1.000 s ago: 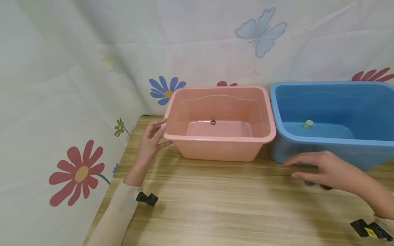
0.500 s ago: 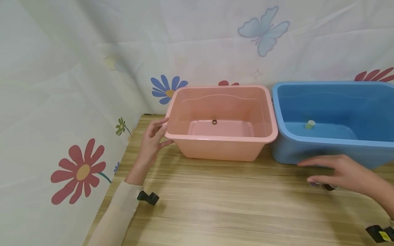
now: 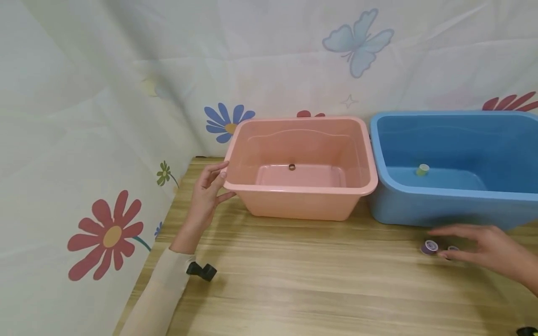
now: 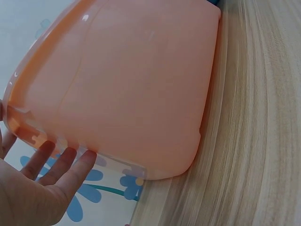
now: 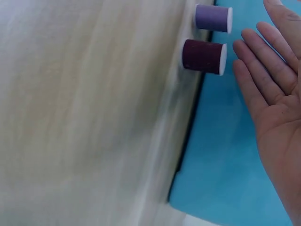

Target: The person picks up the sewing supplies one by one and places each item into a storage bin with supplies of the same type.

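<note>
A pink plastic tub (image 3: 300,203) is set upright on the wooden tabletop (image 3: 269,280), its left rim held by the left hand (image 3: 206,191). In front of the blue tub (image 3: 391,207), two white-ended thread spools are stood on end side by side: a lilac spool (image 3: 429,247) and a dark maroon spool (image 5: 202,57), the latter seemingly untouched by the right hand (image 3: 489,249).

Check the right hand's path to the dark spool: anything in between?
Nothing visible stands between the right hand and the dark spool. The lilac spool stands beside it, and the blue bin is behind both spools, not between.
</note>
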A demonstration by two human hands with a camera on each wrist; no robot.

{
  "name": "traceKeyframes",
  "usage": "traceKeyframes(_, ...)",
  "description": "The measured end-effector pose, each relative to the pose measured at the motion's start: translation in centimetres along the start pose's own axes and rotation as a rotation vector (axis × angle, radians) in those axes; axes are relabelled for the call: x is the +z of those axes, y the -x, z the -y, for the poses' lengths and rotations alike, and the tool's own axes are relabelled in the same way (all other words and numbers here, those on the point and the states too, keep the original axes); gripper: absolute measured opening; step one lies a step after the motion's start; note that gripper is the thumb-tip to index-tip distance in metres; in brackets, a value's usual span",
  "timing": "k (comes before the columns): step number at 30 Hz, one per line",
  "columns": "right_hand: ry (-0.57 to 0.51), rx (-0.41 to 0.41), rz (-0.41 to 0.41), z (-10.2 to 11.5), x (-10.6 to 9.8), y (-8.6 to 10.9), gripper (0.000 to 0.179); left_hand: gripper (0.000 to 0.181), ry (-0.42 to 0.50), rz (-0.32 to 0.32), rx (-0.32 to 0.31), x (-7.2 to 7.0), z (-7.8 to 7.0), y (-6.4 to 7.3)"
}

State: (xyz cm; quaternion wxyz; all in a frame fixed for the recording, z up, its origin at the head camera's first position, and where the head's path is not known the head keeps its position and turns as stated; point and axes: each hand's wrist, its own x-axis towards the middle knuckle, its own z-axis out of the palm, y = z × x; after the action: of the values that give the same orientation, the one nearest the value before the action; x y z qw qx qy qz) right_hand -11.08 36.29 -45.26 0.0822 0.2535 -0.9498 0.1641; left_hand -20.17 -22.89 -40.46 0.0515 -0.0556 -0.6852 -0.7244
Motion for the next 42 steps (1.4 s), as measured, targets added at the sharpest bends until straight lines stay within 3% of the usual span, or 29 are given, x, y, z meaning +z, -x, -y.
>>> traceKeyframes(18, -0.003, 0.011, -0.081, -2.0, 1.4, 1.7, 0.052, 0.036, 0.008, -0.001, -0.007, 0.0, -0.2, 0.1)
traceKeyframes(30, -0.020, 0.160, 0.004, -3.5, 2.3, 3.1, 0.048, 0.037, 0.010, 0.004, -0.007, 0.0, -0.2, 0.2)
traceKeyframes(42, -0.021, 0.143, -0.054, -3.7, 2.8, 3.5, 0.048, 0.040, 0.012, 0.012, 0.004, 0.0, -0.1, 0.2)
